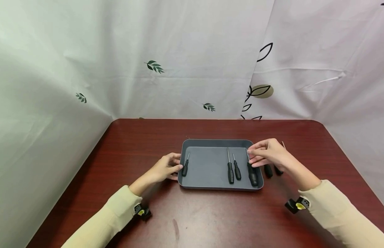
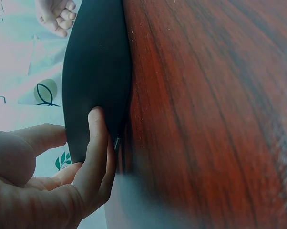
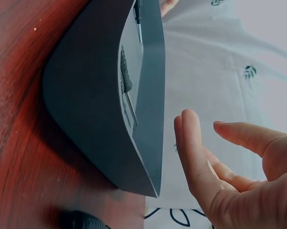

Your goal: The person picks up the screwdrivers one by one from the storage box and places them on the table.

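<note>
A grey rectangular tray (image 1: 207, 165) lies on the table with black-handled screwdrivers in it. My left hand (image 1: 167, 167) grips its left wall, thumb at the rim; the left wrist view shows fingers (image 2: 93, 148) against the outside. One small screwdriver (image 1: 185, 166) lies near that side. Right of the tray's middle are a long screwdriver (image 1: 230, 170) and a shorter screwdriver (image 1: 237, 170). Over the right rim hovers my right hand (image 1: 268, 151), above a thick-handled screwdriver (image 1: 252, 175). In the right wrist view its thumb and fingers (image 3: 193, 157) stand apart, holding nothing.
Beside the tray's right wall lie two more black handles, one (image 1: 268, 171) by the wall and another (image 1: 278, 170) partly hidden under my right hand. A red-brown wooden table (image 1: 142, 137) bears everything. White patterned sheets (image 1: 185, 69) hang behind it and along its sides.
</note>
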Demonstrator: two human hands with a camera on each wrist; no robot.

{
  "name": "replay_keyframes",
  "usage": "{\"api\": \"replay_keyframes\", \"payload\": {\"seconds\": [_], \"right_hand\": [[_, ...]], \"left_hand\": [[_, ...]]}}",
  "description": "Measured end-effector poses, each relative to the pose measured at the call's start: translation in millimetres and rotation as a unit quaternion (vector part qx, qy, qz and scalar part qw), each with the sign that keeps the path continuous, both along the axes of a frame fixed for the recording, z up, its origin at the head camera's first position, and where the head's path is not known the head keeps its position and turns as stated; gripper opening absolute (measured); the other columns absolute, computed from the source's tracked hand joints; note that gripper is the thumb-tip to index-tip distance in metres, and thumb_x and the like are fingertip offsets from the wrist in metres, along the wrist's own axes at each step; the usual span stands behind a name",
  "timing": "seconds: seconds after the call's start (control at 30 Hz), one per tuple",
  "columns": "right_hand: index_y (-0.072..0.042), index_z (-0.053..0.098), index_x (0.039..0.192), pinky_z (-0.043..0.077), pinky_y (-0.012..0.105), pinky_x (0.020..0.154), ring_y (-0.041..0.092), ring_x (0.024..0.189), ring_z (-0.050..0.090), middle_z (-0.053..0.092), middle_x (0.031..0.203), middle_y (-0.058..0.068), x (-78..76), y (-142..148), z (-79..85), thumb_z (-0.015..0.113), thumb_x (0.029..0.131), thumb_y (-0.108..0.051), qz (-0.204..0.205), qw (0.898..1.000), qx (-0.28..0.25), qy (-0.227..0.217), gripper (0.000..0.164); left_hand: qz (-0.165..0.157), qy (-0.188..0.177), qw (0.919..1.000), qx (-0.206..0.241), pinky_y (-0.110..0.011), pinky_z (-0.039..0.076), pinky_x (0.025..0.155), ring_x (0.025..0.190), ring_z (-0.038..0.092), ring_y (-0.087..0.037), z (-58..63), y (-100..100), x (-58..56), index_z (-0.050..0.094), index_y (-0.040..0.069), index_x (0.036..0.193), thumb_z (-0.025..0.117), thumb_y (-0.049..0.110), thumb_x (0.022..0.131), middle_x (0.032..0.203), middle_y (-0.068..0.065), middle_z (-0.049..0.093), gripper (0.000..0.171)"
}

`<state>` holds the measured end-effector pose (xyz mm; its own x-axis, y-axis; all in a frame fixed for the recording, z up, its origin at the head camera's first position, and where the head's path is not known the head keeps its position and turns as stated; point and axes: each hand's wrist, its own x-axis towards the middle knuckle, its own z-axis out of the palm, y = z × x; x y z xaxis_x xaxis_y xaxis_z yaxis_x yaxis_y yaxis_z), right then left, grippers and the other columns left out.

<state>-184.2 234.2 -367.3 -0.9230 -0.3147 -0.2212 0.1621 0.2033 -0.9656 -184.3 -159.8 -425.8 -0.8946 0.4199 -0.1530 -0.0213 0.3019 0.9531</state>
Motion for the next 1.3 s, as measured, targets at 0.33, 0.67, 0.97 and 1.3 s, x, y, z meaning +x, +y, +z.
{"api": "replay_keyframes", "payload": {"seconds": [0.33, 0.67, 0.97, 1.3], "right_hand": [[0.024, 0.052, 0.121, 0.061, 0.049, 0.074, 0.031, 0.077, 0.073, 0.072, 0.091, 0.016, -0.4, -12, -2.1, 0.067, 0.095, -0.003, 0.019, 1.0, -0.007, 0.001, 0.04], [0.025, 0.052, 0.119, 0.061, 0.047, 0.072, 0.034, 0.079, 0.073, 0.071, 0.094, 0.024, -3.0, -25, -7.3, 0.065, 0.095, -0.001, 0.033, 0.999, 0.001, 0.007, 0.038], [0.023, 0.056, 0.117, 0.061, 0.048, 0.074, 0.03, 0.076, 0.073, 0.069, 0.097, 0.03, -2.9, -39, -11.1, 0.065, 0.096, -0.003, 0.039, 0.999, 0.017, 0.0, 0.034], [0.025, 0.056, 0.114, 0.062, 0.044, 0.069, 0.028, 0.071, 0.073, 0.069, 0.091, 0.03, -0.4, -56, -18.5, 0.065, 0.094, 0.002, 0.06, 0.998, -0.011, 0.004, 0.031]], "left_hand": [[0.003, -0.004, 1.0, 0.003, -0.044, 0.063, 0.07, 0.096, 0.063, -0.028, 0.5, 0, -0.1, 0.033, -0.016, 0.144, 0.056, -0.002, 0.1, 0.119, -0.029, 0.052, 0.051], [0.002, -0.005, 1.0, -0.005, -0.043, 0.063, 0.07, 0.098, 0.063, -0.03, 1.8, 1, 0.3, 0.033, -0.015, 0.144, 0.056, -0.001, 0.1, 0.121, -0.03, 0.051, 0.051], [0.003, -0.002, 1.0, -0.009, -0.042, 0.063, 0.07, 0.098, 0.063, -0.029, 1.5, 1, 1.2, 0.034, -0.015, 0.144, 0.057, -0.001, 0.1, 0.119, -0.029, 0.052, 0.051], [-0.003, 0.002, 1.0, -0.008, -0.044, 0.063, 0.071, 0.099, 0.064, -0.031, 3.5, 1, 2.1, 0.034, -0.015, 0.144, 0.057, -0.001, 0.1, 0.118, -0.028, 0.052, 0.051]]}}
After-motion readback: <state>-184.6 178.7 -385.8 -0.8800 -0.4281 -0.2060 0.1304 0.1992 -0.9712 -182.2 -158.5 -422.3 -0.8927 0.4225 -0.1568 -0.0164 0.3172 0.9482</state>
